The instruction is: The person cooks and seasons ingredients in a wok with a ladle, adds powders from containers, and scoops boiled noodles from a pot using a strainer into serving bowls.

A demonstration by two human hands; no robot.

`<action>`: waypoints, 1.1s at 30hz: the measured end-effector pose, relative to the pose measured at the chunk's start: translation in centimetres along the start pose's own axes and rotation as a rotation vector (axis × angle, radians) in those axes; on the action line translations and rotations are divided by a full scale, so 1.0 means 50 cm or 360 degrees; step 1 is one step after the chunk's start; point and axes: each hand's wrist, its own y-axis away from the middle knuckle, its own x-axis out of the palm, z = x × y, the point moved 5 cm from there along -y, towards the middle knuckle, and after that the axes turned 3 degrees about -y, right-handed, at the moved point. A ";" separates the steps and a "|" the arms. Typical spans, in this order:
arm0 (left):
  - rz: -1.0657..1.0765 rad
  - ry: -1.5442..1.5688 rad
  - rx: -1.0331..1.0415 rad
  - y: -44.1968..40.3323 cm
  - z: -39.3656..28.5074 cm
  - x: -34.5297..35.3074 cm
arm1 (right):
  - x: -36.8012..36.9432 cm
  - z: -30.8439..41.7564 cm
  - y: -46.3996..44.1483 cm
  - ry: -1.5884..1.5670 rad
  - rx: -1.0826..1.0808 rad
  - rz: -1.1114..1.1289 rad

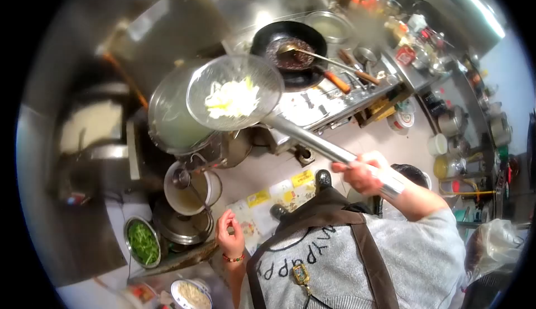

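Note:
My right hand point(363, 174) is wrapped around the long metal handle of a large wire-mesh strainer point(192, 94). In the strainer lies a heap of pale white and yellow food point(231, 99), too bright to make out exactly. The strainer hangs partly over a large pot of cloudy liquid point(173, 122). My left hand point(230, 235) is held low in front of me, its fingers loosely bent and apart, with nothing in it. Nearest to that hand are a lidded pot point(184, 228) and a pot with a ladle point(173, 197).
A black wok point(262, 41) with dark sauce and a ladle point(335, 63) in it sits on the stove. A bowl of green vegetables point(143, 243) and a bowl of pale food point(191, 295) stand at lower left. Shelves with jars point(449, 122) line the right.

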 end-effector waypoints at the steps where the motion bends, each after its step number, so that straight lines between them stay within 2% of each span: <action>1: 0.0022 0.0007 0.0015 -0.014 -0.018 0.021 | 0.014 0.012 0.062 0.0052 -0.0099 0.0005; 3: 0.0047 0.0017 0.0039 -0.044 -0.050 0.073 | 0.064 0.044 0.173 0.0283 -0.0348 0.0025; 6: 0.0104 -0.0060 0.0099 -0.090 -0.086 0.163 | 0.129 0.158 0.310 0.0550 -0.0739 -0.0189; 7: 0.0115 -0.0082 0.0096 -0.108 -0.105 0.198 | 0.135 0.223 0.347 0.0571 -0.0912 -0.0441; 9: 0.0113 -0.0069 0.0072 -0.142 -0.159 0.270 | 0.157 0.384 0.397 0.1282 -0.1233 -0.0997; 11: 0.0089 -0.0092 0.0081 -0.170 -0.207 0.354 | 0.139 0.574 0.416 0.1470 -0.1468 -0.1320; 13: 0.0185 -0.0114 0.0037 -0.179 -0.255 0.440 | 0.093 0.786 0.415 0.1500 -0.1412 -0.1225; 15: 0.0299 -0.0138 -0.0022 -0.195 -0.282 0.513 | 0.053 0.981 0.410 0.1292 -0.1407 -0.1039; 17: 0.0420 -0.0156 -0.0121 -0.169 -0.273 0.576 | -0.019 1.146 0.381 0.0570 -0.0916 -0.0367; 19: 0.0574 0.0016 -0.0483 -0.076 -0.150 0.622 | -0.047 1.209 0.347 0.0112 -0.0736 -0.0181; 21: 0.0741 0.0271 -0.0949 0.070 -0.002 0.637 | -0.081 1.274 0.335 0.0677 -0.1051 -0.0255; 22: 0.0651 0.0209 -0.1023 0.191 0.076 0.628 | -0.103 1.306 0.340 0.0870 -0.1216 -0.0517; 23: 0.0537 0.0150 -0.1107 0.294 0.132 0.621 | -0.070 1.260 0.335 0.0762 -0.1333 -0.0994; 24: 0.0671 -0.0142 -0.1194 0.353 0.161 0.613 | -0.079 1.266 0.344 0.0937 -0.1293 -0.1377; 25: 0.0775 -0.0431 -0.1312 0.424 0.182 0.586 | -0.089 1.344 0.371 0.1783 -0.1413 -0.1416; 26: 0.0867 -0.0703 -0.1453 0.497 0.191 0.557 | -0.095 1.413 0.403 0.3097 -0.1441 -0.1950; 27: 0.0960 -0.0948 -0.1603 0.565 0.184 0.543 | -0.108 1.471 0.439 0.3813 -0.1670 -0.2490; 28: 0.0896 -0.0938 -0.1799 0.614 0.169 0.537 | -0.089 1.535 0.440 0.3652 -0.1697 -0.2183; 29: 0.0858 -0.0915 -0.1983 0.655 0.160 0.529 | -0.025 1.529 0.404 0.3084 -0.1761 -0.1872; 31: 0.1043 -0.1020 -0.2107 0.684 0.198 0.506 | 0.154 1.464 0.300 0.3968 -0.2605 -0.1185; 32: 0.0832 -0.1002 -0.2161 0.654 0.201 0.490 | 0.263 1.342 0.222 0.4103 -0.2768 -0.0924; 33: 0.0612 -0.0976 -0.2197 0.566 0.157 0.465 | 0.363 1.186 0.119 0.4172 -0.2766 -0.0689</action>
